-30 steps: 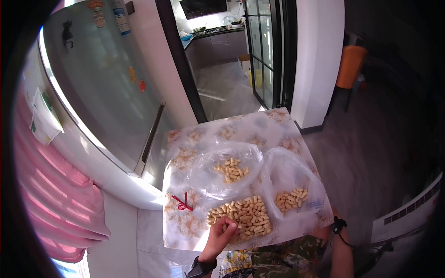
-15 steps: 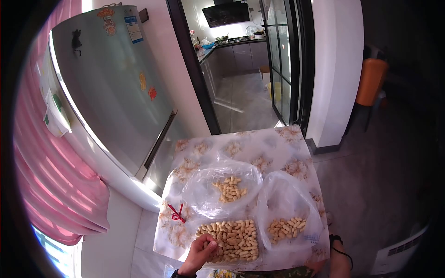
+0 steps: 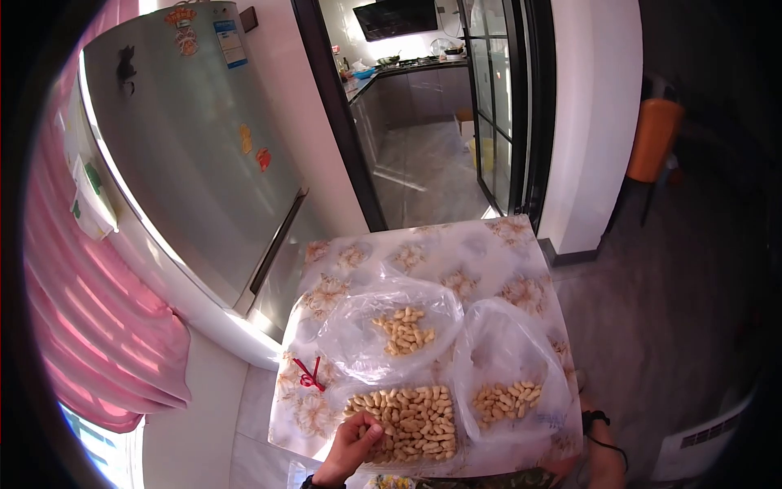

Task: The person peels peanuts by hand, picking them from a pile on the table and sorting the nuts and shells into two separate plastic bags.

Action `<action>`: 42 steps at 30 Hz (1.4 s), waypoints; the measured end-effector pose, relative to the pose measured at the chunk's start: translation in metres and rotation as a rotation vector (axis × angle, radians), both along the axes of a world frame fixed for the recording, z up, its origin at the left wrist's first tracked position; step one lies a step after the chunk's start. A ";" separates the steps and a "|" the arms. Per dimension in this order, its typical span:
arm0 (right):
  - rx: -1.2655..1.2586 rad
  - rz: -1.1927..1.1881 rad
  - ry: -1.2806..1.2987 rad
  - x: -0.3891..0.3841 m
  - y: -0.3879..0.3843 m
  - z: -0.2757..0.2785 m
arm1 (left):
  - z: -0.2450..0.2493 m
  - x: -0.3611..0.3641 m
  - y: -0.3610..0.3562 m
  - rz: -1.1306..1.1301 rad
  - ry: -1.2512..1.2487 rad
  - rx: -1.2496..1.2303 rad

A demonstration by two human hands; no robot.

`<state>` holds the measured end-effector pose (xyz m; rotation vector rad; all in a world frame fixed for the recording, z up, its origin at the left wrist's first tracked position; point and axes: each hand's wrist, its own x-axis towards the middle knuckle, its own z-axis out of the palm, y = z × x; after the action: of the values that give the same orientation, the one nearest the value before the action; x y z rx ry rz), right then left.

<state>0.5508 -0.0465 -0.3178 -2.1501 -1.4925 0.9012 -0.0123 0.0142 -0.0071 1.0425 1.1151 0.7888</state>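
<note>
I see the left hand [image 3: 352,447] at the bottom edge of the frame, left of centre. Its fingers [image 3: 368,427] curl down onto the left edge of the near peanut pile [image 3: 419,424]. The grip is bent over the nuts; I cannot tell whether it pinches one.

At the lower right, the right wrist [image 3: 599,424] with a black strap sits just beside the counter [image 3: 489,261] edge. The right hand is hidden, so I cannot tell its grip.

The near peanut pile lies on the counter's front edge. Just right of it, a clear bag [image 3: 505,359] holds a smaller heap. Above the pile, a second clear bag [image 3: 391,318] holds another small heap. A red tie [image 3: 309,376] lies left of the pile, apart from it.

Beyond the counter, a fridge [image 3: 187,163] fills the upper left, and an orange chair [image 3: 656,138] stands at the upper right.
</note>
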 end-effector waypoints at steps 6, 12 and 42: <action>-0.061 0.053 -0.041 0.002 -0.015 -0.017 | -0.002 -0.001 -0.001 0.005 -0.049 -0.013; -0.115 0.081 -0.101 0.021 -0.010 -0.009 | -0.001 -0.003 -0.002 -0.010 -0.029 -0.002; -0.077 -0.147 -0.220 -0.020 0.009 0.049 | 0.004 0.001 0.002 -0.027 -0.062 -0.027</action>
<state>0.5309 -0.0375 -0.2692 -2.4458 -1.3940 0.7006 -0.0118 0.0161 -0.0034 1.0022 1.0543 0.7781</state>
